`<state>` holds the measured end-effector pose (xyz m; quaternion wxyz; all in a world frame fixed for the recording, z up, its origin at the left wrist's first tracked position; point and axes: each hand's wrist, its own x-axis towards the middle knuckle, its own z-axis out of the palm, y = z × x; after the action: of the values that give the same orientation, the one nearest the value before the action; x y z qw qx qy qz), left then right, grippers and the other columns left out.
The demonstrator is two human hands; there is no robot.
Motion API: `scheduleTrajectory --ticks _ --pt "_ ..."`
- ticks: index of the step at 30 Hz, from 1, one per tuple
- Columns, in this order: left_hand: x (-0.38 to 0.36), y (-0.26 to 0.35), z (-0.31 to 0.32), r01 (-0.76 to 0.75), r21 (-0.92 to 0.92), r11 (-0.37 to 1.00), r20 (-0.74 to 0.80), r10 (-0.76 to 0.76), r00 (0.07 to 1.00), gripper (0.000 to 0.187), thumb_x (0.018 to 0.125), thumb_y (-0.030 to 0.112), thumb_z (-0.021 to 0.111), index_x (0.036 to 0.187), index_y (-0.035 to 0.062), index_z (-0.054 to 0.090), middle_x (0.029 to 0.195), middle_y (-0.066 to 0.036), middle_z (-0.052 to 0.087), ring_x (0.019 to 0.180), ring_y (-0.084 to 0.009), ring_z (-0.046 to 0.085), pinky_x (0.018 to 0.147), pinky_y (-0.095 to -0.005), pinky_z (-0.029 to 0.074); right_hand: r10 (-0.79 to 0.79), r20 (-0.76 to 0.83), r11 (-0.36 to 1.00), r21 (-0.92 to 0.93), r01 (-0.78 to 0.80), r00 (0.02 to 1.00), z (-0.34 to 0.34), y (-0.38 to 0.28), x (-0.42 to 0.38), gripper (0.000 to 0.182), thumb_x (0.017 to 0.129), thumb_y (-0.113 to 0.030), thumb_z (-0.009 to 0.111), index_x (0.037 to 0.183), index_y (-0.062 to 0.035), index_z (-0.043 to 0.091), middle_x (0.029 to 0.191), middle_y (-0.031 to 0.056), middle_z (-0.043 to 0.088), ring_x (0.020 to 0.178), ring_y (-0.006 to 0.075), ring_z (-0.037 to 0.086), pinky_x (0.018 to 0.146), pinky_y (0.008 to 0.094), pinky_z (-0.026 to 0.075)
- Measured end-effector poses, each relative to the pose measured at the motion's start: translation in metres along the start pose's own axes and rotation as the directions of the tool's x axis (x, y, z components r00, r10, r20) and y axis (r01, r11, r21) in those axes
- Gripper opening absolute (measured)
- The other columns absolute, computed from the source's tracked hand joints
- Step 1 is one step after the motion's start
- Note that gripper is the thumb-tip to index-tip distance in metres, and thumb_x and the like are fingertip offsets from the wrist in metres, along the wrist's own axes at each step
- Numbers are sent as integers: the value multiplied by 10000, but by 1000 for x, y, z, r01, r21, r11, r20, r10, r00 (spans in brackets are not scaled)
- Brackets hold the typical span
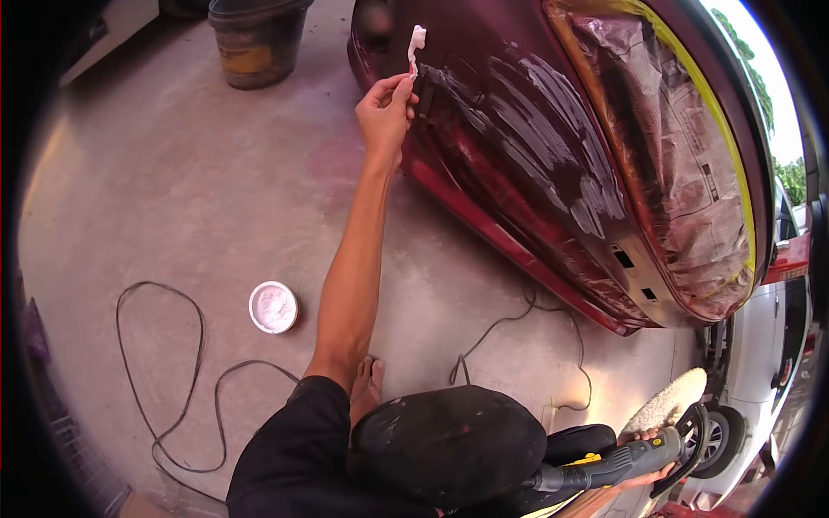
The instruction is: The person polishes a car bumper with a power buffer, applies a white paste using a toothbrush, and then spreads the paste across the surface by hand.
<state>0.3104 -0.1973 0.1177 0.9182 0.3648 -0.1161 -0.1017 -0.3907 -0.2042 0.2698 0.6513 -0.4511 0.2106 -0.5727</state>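
Observation:
My left hand (387, 116) is closed in a pinch on a thin white stick (413, 60) that looks like a toothbrush, with white paste on its upper end. It is held up beside the dark red car body panel (484, 164), which carries pale smeared streaks. At the lower right, my right hand (646, 457) is wrapped round a grey and black polisher (626, 456) with a yellow switch and a fluffy wool pad (669, 401). An open tub of white paste (274, 307) stands on the floor left of my left arm.
A dark bucket (256, 43) stands at the upper left. A black cord (200, 345) loops across the concrete floor (129, 198). Masking film edged with yellow tape (749, 207) covers the car's window opening. A white car (760, 363) is at the right edge. My bare foot (368, 380) shows below.

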Motion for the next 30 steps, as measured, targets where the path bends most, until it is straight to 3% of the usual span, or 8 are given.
scheduleTrajectory --ticks 6,11,13,15,17,23,26,30 --pt "-36 -6 35 -413 119 903 206 384 900 172 985 145 736 1099 17 752 811 -7 707 650 -18 556 547 -180 408 -23 31 1000 12 22 999 9 2 -1 754 950 -563 576 1409 17 430 1129 151 529 1013 266 555 944 406 490" --pt "16 19 18 -274 123 954 -99 287 953 169 987 150 734 1100 26 755 822 -12 709 624 -12 536 526 -176 382 -11 47 1000 2 11 999 2 4 3 754 951 -558 581 1449 -14 424 1142 155 538 1013 259 562 932 403 496" --pt "13 19 26 -235 153 960 -3 238 971 158 982 121 733 1093 11 758 844 -14 717 674 -21 572 567 -184 430 -1 -8 1000 25 1 1000 -3 5 3 756 951 -557 585 1458 -20 422 1151 158 543 1010 258 567 927 402 498" --pt "-12 7 41 -418 200 886 133 399 907 141 963 69 742 1081 -5 760 879 -17 730 750 -35 621 644 -191 487 -7 -7 1000 26 7 1000 -3 7 4 762 950 -560 587 1457 -16 422 1159 160 550 1009 258 573 924 403 497" --pt "-41 11 41 -464 259 847 359 361 861 127 945 0 737 1069 -11 760 916 -24 744 815 -48 658 721 -191 516 -22 19 1000 19 21 1000 -2 9 5 768 947 -568 587 1449 -10 427 1167 161 555 1008 259 577 922 405 496" --pt "24 70 34 -501 286 817 70 504 861 92 935 38 742 1008 -16 748 841 -23 750 750 -42 653 679 -211 519 -25 78 1000 16 24 997 -1 5 4 778 941 -582 588 1422 11 441 1179 162 566 1010 260 586 922 403 497" --pt "46 69 44 -547 437 714 145 544 826 64 923 42 753 913 -9 715 812 -15 733 689 -13 587 608 -212 466 -41 10 999 9 41 999 -15 2 0 780 940 -579 591 1414 22 440 1182 161 566 1004 257 586 920 399 497" --pt "1 46 58 -501 293 814 357 394 847 211 898 36 772 784 -3 599 782 -14 715 628 1 455 531 -232 357 -74 -16 997 28 74 997 -13 2 0 784 937 -580 595 1405 30 439 1187 161 565 998 255 584 919 397 495"
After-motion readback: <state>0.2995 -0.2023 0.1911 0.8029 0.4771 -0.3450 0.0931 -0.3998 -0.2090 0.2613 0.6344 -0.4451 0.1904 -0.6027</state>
